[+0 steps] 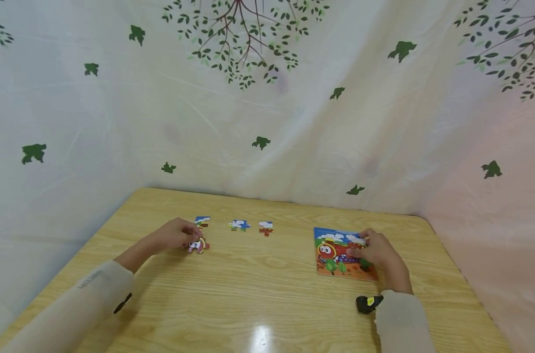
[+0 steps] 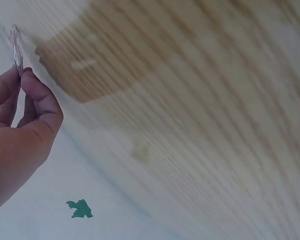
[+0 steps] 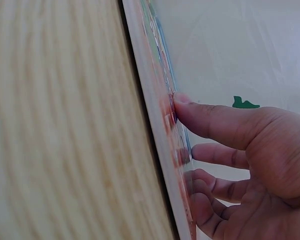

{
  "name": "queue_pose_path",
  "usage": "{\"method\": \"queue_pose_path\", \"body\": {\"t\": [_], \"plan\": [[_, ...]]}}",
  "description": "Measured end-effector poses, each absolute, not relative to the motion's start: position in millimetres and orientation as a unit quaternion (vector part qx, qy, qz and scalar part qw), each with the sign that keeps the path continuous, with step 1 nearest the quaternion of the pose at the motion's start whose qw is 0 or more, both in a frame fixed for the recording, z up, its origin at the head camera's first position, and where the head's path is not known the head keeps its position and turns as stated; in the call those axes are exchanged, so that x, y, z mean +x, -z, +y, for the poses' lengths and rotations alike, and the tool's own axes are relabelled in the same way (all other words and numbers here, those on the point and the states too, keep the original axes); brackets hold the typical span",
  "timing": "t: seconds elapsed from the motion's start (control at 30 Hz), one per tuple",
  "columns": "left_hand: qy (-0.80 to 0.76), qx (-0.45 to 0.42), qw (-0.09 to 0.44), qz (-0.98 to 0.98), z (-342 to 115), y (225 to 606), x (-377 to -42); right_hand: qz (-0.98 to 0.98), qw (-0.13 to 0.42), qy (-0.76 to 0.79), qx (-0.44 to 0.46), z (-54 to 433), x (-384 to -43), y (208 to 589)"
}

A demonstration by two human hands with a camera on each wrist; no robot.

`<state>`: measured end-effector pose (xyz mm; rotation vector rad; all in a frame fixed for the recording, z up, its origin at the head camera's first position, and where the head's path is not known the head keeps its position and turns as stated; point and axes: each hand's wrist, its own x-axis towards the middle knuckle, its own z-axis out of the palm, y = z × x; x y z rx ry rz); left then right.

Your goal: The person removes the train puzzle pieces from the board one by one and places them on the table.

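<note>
Between thumb and fingertips, my left hand (image 1: 175,234) pinches a jigsaw piece (image 1: 199,245) with white, red and pink on it. The left wrist view shows this piece (image 2: 16,47) edge-on, standing up from the fingertips. On the right of the table lies a square jigsaw puzzle board (image 1: 331,269) with a cartoon train, clouds and orange ground. My right hand (image 1: 379,252) rests over its right side and hides part of the picture. In the right wrist view the thumb (image 3: 190,107) and fingertips touch the board's face (image 3: 157,95), fingers slightly bent.
Three loose jigsaw pieces lie toward the back of the wooden table (image 1: 250,289): one piece (image 1: 203,219) just behind my left hand, a blue-and-white piece (image 1: 239,225), and a white-and-red piece (image 1: 265,226). A pale curtain (image 1: 294,162) with leaf prints hangs behind the table.
</note>
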<state>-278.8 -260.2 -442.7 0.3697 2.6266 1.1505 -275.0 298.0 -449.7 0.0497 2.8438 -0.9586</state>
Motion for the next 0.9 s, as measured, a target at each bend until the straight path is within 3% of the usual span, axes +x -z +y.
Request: {"method": "queue_pose_path", "body": {"t": [0.9], "plan": [[-0.346, 0.145, 0.102, 0.921, -242, 439, -291, 0.940, 0.063, 0.335, 0.009, 301, -277, 454]]}}
